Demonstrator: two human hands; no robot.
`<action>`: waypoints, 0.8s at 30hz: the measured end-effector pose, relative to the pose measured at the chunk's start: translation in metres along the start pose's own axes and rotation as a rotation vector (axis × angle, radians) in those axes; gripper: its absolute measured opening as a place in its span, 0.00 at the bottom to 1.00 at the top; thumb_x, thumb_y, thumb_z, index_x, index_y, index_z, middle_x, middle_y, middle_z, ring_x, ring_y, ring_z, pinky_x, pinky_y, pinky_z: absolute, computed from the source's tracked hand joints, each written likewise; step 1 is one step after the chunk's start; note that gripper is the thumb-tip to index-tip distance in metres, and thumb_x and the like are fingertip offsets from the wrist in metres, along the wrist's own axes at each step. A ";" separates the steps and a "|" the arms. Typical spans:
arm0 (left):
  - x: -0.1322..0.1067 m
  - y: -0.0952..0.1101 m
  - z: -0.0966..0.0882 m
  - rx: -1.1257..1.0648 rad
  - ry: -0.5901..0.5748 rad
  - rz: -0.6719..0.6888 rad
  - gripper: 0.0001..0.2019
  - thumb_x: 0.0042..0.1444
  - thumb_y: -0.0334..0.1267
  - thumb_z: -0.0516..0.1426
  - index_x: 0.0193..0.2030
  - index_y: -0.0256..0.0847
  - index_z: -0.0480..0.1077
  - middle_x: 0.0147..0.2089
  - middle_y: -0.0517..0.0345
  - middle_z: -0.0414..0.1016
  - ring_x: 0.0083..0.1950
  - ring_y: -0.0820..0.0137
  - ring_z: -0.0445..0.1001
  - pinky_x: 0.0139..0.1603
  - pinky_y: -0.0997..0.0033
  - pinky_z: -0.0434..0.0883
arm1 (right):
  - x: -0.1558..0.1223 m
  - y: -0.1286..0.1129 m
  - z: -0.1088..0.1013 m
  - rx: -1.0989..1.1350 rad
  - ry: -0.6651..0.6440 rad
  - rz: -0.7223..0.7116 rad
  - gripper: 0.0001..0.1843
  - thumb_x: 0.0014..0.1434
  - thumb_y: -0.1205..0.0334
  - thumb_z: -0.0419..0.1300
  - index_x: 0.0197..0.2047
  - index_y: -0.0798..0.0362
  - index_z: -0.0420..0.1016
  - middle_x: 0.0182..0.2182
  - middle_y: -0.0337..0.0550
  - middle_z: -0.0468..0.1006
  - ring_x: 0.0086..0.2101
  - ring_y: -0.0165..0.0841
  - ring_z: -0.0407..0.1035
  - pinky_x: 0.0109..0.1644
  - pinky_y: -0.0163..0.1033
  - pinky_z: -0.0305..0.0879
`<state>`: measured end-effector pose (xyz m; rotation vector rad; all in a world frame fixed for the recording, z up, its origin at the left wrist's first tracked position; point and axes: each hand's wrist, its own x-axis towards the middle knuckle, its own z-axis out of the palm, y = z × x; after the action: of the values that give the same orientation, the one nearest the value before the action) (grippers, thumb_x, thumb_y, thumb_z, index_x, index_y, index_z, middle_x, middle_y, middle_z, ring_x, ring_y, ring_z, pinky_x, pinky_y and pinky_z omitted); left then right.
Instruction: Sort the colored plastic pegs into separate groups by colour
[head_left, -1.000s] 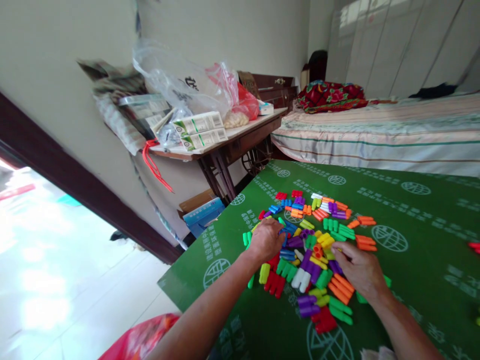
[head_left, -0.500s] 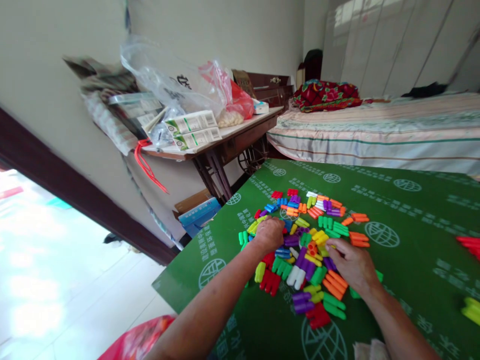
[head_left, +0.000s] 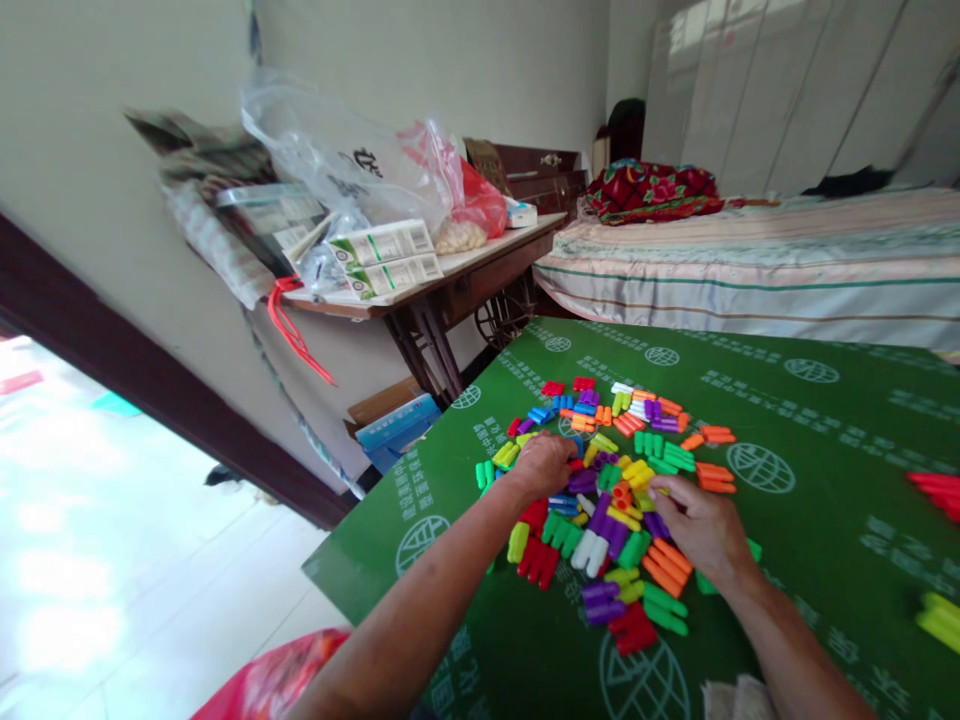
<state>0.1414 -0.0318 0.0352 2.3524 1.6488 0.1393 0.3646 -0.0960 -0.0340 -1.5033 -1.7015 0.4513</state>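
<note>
A spread of several small plastic building pieces (head_left: 611,500) in red, orange, yellow, green, blue, purple and white lies on a green printed table cover (head_left: 810,520). My left hand (head_left: 544,465) rests on the left part of the pile with its fingers curled down over blue and red pieces; what it grips is hidden. My right hand (head_left: 697,530) lies on the right part, its fingertips pinching at a yellow piece (head_left: 637,472) beside orange pieces (head_left: 664,570).
A wooden side table (head_left: 465,275) at the left carries plastic bags, cartons and papers. A bed (head_left: 750,260) with striped bedding stands behind the green table. Stray red pieces (head_left: 937,490) and yellow-green pieces (head_left: 937,615) lie at the right edge. A red bag (head_left: 277,680) sits below.
Both hands stay on the pile and shift only slightly among the pieces. The view has swung a little to the right since the earliest frame.
</note>
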 end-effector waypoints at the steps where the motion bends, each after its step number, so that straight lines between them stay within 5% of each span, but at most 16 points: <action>1: -0.001 -0.001 0.000 -0.039 0.013 0.010 0.06 0.47 0.29 0.56 0.31 0.40 0.73 0.30 0.56 0.74 0.40 0.64 0.71 0.41 0.69 0.66 | 0.000 0.000 0.000 0.001 0.001 0.001 0.15 0.59 0.52 0.52 0.37 0.44 0.79 0.30 0.38 0.83 0.31 0.34 0.77 0.34 0.34 0.69; 5: -0.004 -0.001 0.000 -0.243 0.078 0.041 0.06 0.51 0.35 0.57 0.35 0.39 0.74 0.31 0.59 0.74 0.34 0.72 0.70 0.35 0.74 0.66 | 0.000 0.000 0.001 0.008 -0.001 0.005 0.15 0.59 0.52 0.52 0.37 0.45 0.79 0.30 0.38 0.83 0.31 0.34 0.77 0.34 0.34 0.69; 12: -0.017 0.020 0.000 -1.384 0.105 -0.071 0.18 0.38 0.46 0.68 0.32 0.36 0.74 0.26 0.61 0.72 0.27 0.77 0.68 0.32 0.74 0.67 | 0.000 -0.002 0.002 0.078 0.059 0.006 0.14 0.59 0.52 0.54 0.36 0.48 0.79 0.28 0.40 0.82 0.28 0.33 0.75 0.31 0.34 0.68; 20: -0.026 0.044 0.006 -1.644 -0.110 -0.147 0.22 0.34 0.45 0.71 0.33 0.36 0.72 0.27 0.58 0.75 0.29 0.68 0.77 0.27 0.73 0.72 | 0.002 -0.019 -0.007 0.363 0.072 0.009 0.13 0.56 0.52 0.59 0.36 0.53 0.77 0.18 0.36 0.73 0.19 0.29 0.67 0.24 0.33 0.65; 24: -0.029 0.055 0.008 -1.648 -0.170 -0.167 0.22 0.33 0.44 0.71 0.34 0.36 0.71 0.26 0.57 0.76 0.27 0.68 0.77 0.25 0.75 0.72 | 0.005 -0.030 -0.011 0.529 0.035 -0.014 0.15 0.57 0.56 0.59 0.44 0.55 0.75 0.16 0.32 0.70 0.17 0.27 0.63 0.21 0.31 0.62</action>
<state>0.1832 -0.0776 0.0448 0.9038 0.8755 0.8305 0.3528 -0.1010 -0.0044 -1.1034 -1.4167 0.7912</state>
